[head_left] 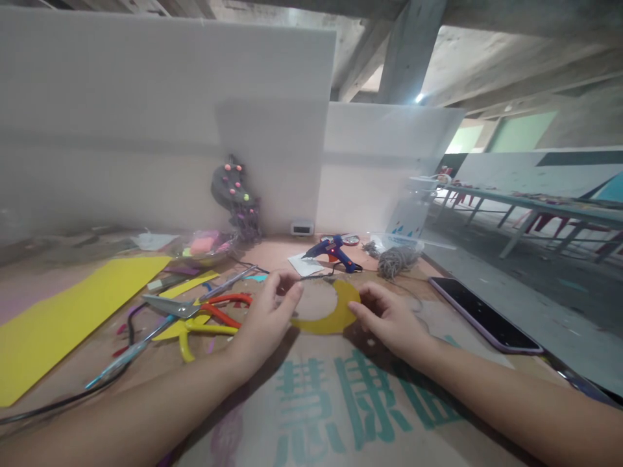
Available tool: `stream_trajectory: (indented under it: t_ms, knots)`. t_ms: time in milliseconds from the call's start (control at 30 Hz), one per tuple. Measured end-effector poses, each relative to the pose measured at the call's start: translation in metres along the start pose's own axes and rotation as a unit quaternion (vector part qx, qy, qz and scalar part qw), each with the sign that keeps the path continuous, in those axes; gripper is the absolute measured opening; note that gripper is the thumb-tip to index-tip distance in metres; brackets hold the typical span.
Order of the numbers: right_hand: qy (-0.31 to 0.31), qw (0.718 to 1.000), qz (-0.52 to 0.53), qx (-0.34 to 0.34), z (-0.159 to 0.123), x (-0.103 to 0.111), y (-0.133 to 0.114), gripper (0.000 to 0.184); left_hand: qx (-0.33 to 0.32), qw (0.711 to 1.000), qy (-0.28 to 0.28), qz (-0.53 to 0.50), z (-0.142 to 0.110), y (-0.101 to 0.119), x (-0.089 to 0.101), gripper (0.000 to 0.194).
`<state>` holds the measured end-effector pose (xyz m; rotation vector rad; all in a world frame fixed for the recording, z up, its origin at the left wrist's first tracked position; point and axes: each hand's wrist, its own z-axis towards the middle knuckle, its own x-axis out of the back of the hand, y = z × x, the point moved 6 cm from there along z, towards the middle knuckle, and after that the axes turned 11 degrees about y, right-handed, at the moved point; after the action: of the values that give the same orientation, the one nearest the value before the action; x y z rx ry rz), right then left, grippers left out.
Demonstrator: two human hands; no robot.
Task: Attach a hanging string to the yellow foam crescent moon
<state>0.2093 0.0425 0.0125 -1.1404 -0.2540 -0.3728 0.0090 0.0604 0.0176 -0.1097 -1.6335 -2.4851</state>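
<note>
A yellow crescent cut-out, seemingly of thin foam or felt sheet, is between my two hands just above the table. My right hand pinches its right edge between thumb and fingers. My left hand is curled at the crescent's left tip, its lower fingers hidden behind the thumb and palm. Left of that hand lie scissors with red and yellow handles, and a pen. Beyond the crescent, a blue glue gun with a small red light stands by a white pad.
A large yellow sheet covers the table's left side. A phone lies at the right edge. Grey yarn sits at the back right, near a small digital display. A dark crescent-shaped craft piece with coloured balls stands by the white panel.
</note>
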Motion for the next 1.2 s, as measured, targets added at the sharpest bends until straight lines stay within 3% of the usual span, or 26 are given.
stream_trajectory:
  t_ms: [100,167,267,433,667,900,1200]
  knots:
    - [0.076,0.992,-0.037,0.098,-0.002,0.009,-0.01,0.009,-0.022,0.999,0.007,0.044,0.0,0.002,0.003,0.03]
    - [0.087,0.98,-0.064,0.166,-0.005,0.011,-0.018,0.005,-0.022,0.997,-0.022,0.067,-0.001,0.001,0.0,0.037]
    - [0.067,0.962,-0.092,0.249,-0.01,0.009,-0.028,0.013,-0.015,0.995,-0.071,0.066,-0.005,-0.001,-0.004,0.044]
    - [0.026,0.94,-0.115,0.321,-0.015,0.005,-0.034,0.021,-0.001,0.994,-0.104,0.045,-0.007,-0.004,-0.009,0.044]
    - [0.021,0.919,-0.176,0.351,-0.018,0.003,-0.036,0.021,-0.011,0.994,-0.103,0.047,-0.006,-0.005,-0.009,0.049]
    - [0.034,0.889,-0.23,0.394,-0.02,0.003,-0.036,0.019,-0.024,0.983,-0.163,0.086,-0.008,0.001,-0.015,0.04]
    - [0.017,0.888,-0.265,0.375,-0.017,-0.002,-0.036,0.014,-0.038,0.983,-0.134,0.119,-0.006,0.003,-0.014,0.036]
